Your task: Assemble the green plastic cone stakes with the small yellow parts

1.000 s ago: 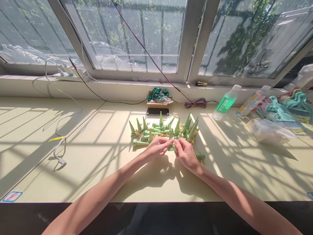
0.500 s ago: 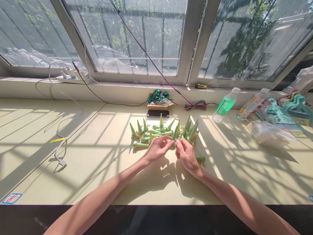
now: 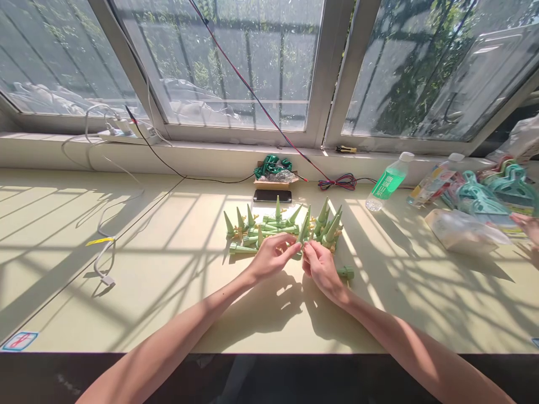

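My left hand and my right hand meet at the near side of a cluster of green plastic spikes. Between the thumb and fingers of my left hand is a green spike, its cone pointing up. My right hand is closed in a pinch at the lower part of this spike; its fingers hide what they grip. Several spikes stand upright with small yellow-brown parts at their bases, while green tube-like pieces lie among them. One more green piece rests beside my right wrist.
Behind the cluster are a phone and a small box with green material. A green-labelled bottle, a plastic-wrapped package and teal hangers stand to the right. Another person's hand shows there. A white cable lies left.
Another person's hand has come into view at the right edge. My hands stay in nearly the same place, with slight finger movement at the spike.
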{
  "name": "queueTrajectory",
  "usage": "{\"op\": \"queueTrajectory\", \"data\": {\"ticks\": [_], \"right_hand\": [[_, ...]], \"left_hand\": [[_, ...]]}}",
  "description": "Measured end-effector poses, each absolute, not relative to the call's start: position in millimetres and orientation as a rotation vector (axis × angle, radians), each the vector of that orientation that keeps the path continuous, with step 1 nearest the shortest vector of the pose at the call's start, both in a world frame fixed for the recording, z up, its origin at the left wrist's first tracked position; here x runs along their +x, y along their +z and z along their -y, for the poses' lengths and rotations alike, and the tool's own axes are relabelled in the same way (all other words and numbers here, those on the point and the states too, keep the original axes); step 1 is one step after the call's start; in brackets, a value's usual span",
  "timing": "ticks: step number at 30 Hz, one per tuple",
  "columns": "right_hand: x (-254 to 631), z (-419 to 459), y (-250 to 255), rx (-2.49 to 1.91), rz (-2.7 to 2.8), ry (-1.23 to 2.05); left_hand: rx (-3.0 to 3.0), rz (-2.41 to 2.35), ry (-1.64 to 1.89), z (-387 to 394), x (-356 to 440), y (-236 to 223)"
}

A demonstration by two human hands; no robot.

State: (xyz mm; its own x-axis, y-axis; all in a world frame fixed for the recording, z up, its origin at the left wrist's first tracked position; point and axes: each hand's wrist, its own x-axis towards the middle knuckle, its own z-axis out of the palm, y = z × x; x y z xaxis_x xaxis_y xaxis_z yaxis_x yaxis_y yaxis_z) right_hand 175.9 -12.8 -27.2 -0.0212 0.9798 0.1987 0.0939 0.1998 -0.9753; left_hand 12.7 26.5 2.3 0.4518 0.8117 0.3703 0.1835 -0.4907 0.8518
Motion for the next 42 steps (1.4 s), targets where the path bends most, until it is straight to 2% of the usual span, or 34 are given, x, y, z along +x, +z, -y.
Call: {"op": "queueTrajectory", "data": {"ticks": [4, 24, 28, 36, 42], "right_hand": [[176.8, 12.8, -27.6, -1.130, 1.434, 0.988], [178.6, 18.4, -21.8, -1.194, 1.583, 0.834], [175.8, 16.6, -26.0, -1.178, 1.497, 0.920], [174.4, 11.3, -21.4, -1.028, 1.121, 1.143], [174.6, 9.9, -20.9, -1.030, 1.103, 1.171]], "left_hand": [[1.707, -0.846, 0.896, -27.8, 12.8, 3.2], [1.193, -0.824, 0.758, -27.0, 11.8, 2.4], [1.410, -0.870, 0.885, -25.8, 13.1, 0.7], [2.387, -0.772, 1.174, -27.3, 8.8, -8.8], [2.489, -0.656, 1.179, -27.2, 6.6, -12.1]]}}
